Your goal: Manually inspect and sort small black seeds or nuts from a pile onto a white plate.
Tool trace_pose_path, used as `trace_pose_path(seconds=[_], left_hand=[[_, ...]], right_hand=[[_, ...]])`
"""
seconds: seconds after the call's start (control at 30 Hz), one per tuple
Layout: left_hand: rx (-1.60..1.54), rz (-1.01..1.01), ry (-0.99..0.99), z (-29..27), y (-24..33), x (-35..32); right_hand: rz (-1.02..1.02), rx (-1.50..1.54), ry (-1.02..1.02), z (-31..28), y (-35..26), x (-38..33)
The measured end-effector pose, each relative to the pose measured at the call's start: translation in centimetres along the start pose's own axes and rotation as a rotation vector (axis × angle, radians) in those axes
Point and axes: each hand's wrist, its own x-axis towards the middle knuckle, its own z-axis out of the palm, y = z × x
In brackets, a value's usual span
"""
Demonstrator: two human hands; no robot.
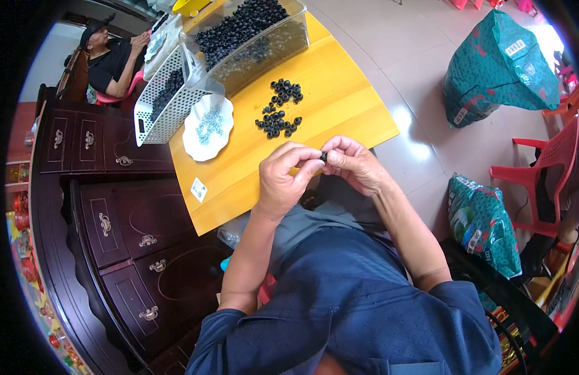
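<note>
Just past the table's near edge, my left hand [283,177] and my right hand [357,167] meet, fingertips pinched together. Between them is a small black round piece [324,156], mostly covered by the fingers, and both hands grip it. Beyond them on the yellow wooden table [345,81], loose black ring-shaped pieces [278,122] lie in two loose clusters. A white scalloped dish [195,145] to the left holds many tiny pale-blue clear pieces [210,123].
A clear bin [264,61] full of black pieces stands at the back, beside a white perforated basket [153,134]. Dark drawers [139,206] line the left. Another person [111,62] sits far left. Green sacks [489,75] and a red chair [545,169] stand right.
</note>
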Motion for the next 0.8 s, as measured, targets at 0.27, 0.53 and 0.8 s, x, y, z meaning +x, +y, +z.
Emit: trace_pose_path(seconds=[0.27,0.53,0.8], left_hand=[[-0.034,-0.042,0.050,0.3,-0.1,-0.4],[0.073,0.044,0.063,0.4,-0.8,-0.5],[-0.058,-0.109,0.006,0.1,-0.5,-0.6]], right_hand=[[-0.004,-0.012,-0.009,-0.2,0.1,0.2],[-0.030,0.010,0.006,0.0,0.1,0.1],[0.004,-0.022,0.012,0.4,-0.2,-0.3]])
